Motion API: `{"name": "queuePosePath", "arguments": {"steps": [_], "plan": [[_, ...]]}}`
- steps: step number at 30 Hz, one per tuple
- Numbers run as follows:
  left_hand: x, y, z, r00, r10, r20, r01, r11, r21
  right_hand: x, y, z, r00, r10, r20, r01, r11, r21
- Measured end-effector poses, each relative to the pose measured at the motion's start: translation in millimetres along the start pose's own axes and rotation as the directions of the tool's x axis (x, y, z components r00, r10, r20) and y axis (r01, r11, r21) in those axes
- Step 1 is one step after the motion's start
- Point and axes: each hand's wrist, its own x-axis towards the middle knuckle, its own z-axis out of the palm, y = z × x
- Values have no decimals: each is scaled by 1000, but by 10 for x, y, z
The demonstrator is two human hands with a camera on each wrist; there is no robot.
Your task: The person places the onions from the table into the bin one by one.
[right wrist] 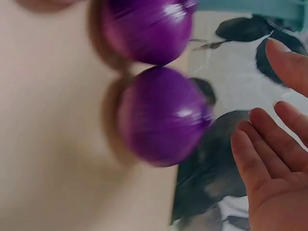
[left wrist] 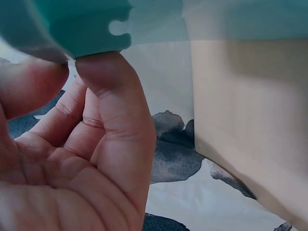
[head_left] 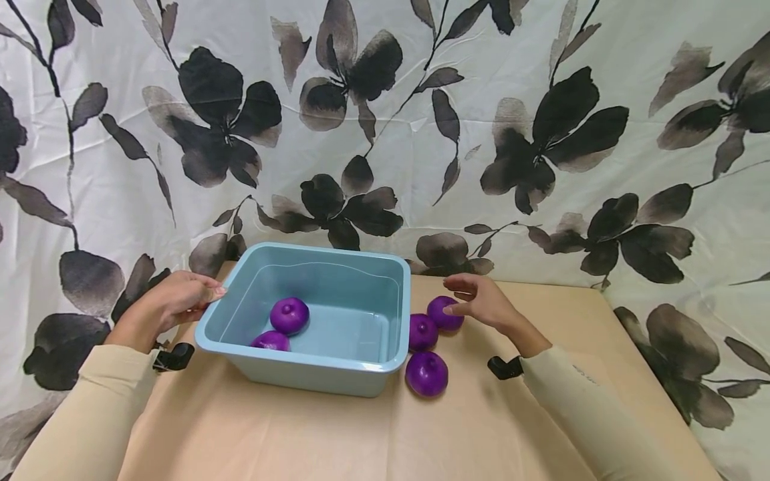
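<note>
My left hand point(head_left: 180, 300) pinches the left rim of a light blue plastic tub point(head_left: 307, 377). In the left wrist view, thumb and forefinger meet at the tub's edge point(left wrist: 91, 36). Two shiny purple onions, one farther back point(head_left: 289, 315) and one nearer point(head_left: 272, 341), lie inside at the left. Outside its right wall, three more sit in a short row: far point(head_left: 442, 312), middle point(head_left: 424, 333) and near point(head_left: 427, 374). My right hand point(head_left: 484, 307) hovers beside the far onion with fingers apart; the right wrist view shows its palm point(right wrist: 279, 192) holding nothing.
The tub stands on a tan-covered table point(head_left: 337, 434), close to its back edge. Behind hangs a white cloth point(head_left: 433, 200) printed with dark flowers. Small black devices are strapped at the left wrist point(head_left: 174, 357) and the right wrist point(head_left: 504, 368).
</note>
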Motion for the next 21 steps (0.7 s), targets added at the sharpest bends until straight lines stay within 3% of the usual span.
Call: {"name": "queuePosePath", "arguments": {"steps": [7,14,21], "plan": [[5,-24,14,1000,8,1,-8,1000,-15,-39,372,105,995,42,-87,-54,988,-143],[-6,-14,16,1000,16,3,-16,1000,-24,-18,522,247,989,121,-85,-132,980,-149],[-16,-6,5,1000,15,2,-15,1000,-19,13,579,341,988,98,-119,-119,977,-180]]}}
